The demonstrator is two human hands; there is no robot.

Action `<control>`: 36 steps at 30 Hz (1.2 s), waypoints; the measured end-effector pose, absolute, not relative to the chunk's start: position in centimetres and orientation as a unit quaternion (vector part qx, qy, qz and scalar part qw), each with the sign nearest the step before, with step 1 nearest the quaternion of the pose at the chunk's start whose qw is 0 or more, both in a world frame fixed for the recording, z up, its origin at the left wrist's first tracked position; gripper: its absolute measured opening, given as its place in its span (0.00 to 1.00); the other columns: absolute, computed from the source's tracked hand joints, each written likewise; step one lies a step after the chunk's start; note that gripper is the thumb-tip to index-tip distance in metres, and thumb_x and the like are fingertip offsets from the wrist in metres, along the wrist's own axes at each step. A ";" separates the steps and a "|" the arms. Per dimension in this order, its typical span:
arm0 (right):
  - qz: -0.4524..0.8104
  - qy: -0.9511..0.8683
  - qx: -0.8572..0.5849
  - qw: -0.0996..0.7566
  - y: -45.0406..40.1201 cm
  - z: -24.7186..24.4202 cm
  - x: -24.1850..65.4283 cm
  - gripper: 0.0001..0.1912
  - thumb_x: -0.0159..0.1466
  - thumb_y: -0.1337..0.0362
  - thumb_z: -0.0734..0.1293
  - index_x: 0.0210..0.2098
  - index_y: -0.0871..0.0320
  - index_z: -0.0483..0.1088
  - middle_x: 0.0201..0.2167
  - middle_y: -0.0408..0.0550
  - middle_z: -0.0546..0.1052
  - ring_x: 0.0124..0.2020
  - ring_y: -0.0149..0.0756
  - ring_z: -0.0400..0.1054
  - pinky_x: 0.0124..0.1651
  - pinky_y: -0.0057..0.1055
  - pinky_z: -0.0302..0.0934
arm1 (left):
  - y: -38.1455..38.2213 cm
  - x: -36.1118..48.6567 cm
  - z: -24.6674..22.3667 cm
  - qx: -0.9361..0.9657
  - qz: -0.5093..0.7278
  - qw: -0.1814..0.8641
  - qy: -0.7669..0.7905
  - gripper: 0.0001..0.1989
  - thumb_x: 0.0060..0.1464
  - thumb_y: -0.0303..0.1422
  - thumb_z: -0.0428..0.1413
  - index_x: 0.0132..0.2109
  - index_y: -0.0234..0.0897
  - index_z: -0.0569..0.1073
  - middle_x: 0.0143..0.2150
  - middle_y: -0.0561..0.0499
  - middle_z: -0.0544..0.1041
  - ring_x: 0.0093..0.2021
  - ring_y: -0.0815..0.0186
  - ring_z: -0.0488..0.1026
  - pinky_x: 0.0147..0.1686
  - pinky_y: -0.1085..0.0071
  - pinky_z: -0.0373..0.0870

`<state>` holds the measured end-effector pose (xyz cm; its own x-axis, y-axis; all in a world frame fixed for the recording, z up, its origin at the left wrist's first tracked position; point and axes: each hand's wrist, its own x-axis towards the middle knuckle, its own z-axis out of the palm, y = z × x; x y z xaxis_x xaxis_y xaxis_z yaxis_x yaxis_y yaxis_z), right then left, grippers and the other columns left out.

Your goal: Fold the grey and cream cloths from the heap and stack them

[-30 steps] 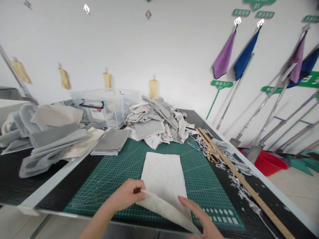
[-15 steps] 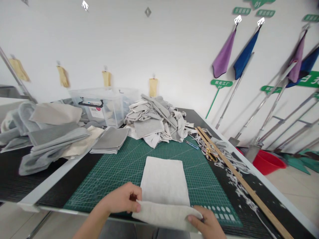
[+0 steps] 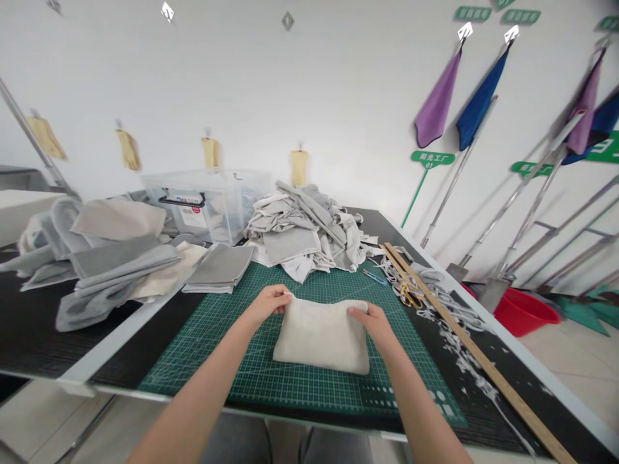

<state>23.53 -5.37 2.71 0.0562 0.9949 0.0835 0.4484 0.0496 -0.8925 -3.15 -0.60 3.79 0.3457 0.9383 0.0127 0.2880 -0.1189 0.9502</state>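
Observation:
A pale off-white cloth (image 3: 322,338) lies folded over on itself on the green cutting mat (image 3: 251,380), its fold toward me. At its far left corner my left hand (image 3: 271,301) pinches the cloth's edge between thumb and fingers. My right hand (image 3: 373,321) grips the far right corner the same way, thumb on top. Between the two hands the far edge sags slightly. The lower layer is hidden under the upper one.
Behind the mat sits a heap of grey and white cloths (image 3: 304,232). Folded grey cloths (image 3: 220,265) and a clear plastic box (image 3: 213,203) stand to the left. Along the right lie a wooden strip (image 3: 464,345), yellow-handled scissors (image 3: 411,296), blue snips (image 3: 374,278) and scraps.
Both hands have moved away from me, carrying the cloth's near edge up and over to its far edge. The cloth has gone from laid out to folded.

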 end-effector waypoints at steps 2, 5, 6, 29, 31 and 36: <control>0.314 -0.591 -0.626 0.400 -3.6 1.4 23.4 0.14 0.50 0.57 0.59 0.27 0.62 0.67 0.23 0.44 0.72 0.25 0.32 0.63 0.27 0.26 0.55 | 1.0 -2.4 2.4 0.669 0.321 0.418 0.525 0.09 0.45 0.36 0.47 0.26 0.34 0.64 0.15 0.59 0.61 0.16 0.75 0.60 0.16 0.80 0.54; 0.262 -0.580 -0.672 0.379 -2.2 -0.6 23.3 0.12 0.49 0.59 0.59 0.24 0.61 0.67 0.21 0.44 0.71 0.24 0.33 0.63 0.27 0.26 0.54 | 2.2 -1.6 0.3 0.662 0.301 0.354 0.588 0.08 0.44 0.34 0.48 0.23 0.34 0.64 0.16 0.58 0.62 0.18 0.74 0.61 0.19 0.79 0.56; 0.241 -0.578 -0.687 0.370 -2.1 -1.2 23.3 0.11 0.49 0.60 0.59 0.23 0.61 0.67 0.20 0.44 0.70 0.24 0.33 0.62 0.27 0.26 0.53 | 2.3 -1.5 -0.3 0.659 0.297 0.342 0.600 0.07 0.43 0.33 0.49 0.23 0.35 0.65 0.17 0.58 0.64 0.19 0.74 0.62 0.20 0.78 0.56; 0.180 -0.588 -0.707 0.349 -2.8 -3.0 24.3 0.11 0.51 0.59 0.57 0.32 0.55 0.65 0.27 0.40 0.72 0.28 0.31 0.64 0.30 0.24 0.54 | 0.9 -1.1 -2.1 0.669 0.317 0.231 0.632 0.05 0.45 0.32 0.48 0.32 0.38 0.67 0.24 0.57 0.68 0.27 0.71 0.64 0.30 0.76 0.58; 0.184 -0.585 -0.706 0.354 -2.8 -3.2 24.2 0.14 0.51 0.60 0.58 0.36 0.55 0.64 0.28 0.41 0.72 0.28 0.30 0.65 0.31 0.25 0.55 | 0.9 -1.4 -2.4 0.640 0.342 0.228 0.649 0.06 0.45 0.32 0.48 0.33 0.38 0.66 0.24 0.57 0.68 0.27 0.71 0.65 0.29 0.77 0.59; 0.180 -0.594 -0.706 0.342 -3.2 -3.1 23.9 0.18 0.52 0.59 0.58 0.42 0.56 0.61 0.34 0.44 0.71 0.27 0.30 0.65 0.31 0.27 0.57 | 1.1 -2.7 -3.2 0.553 0.401 0.190 0.705 0.10 0.47 0.31 0.45 0.39 0.37 0.63 0.31 0.52 0.70 0.31 0.69 0.66 0.32 0.75 0.59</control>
<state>23.91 -3.17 -3.10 0.2310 0.9609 0.1525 0.7153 -0.0615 -0.6961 -2.66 1.11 -3.19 -0.3155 0.9325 0.1761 0.6277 0.0659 0.7756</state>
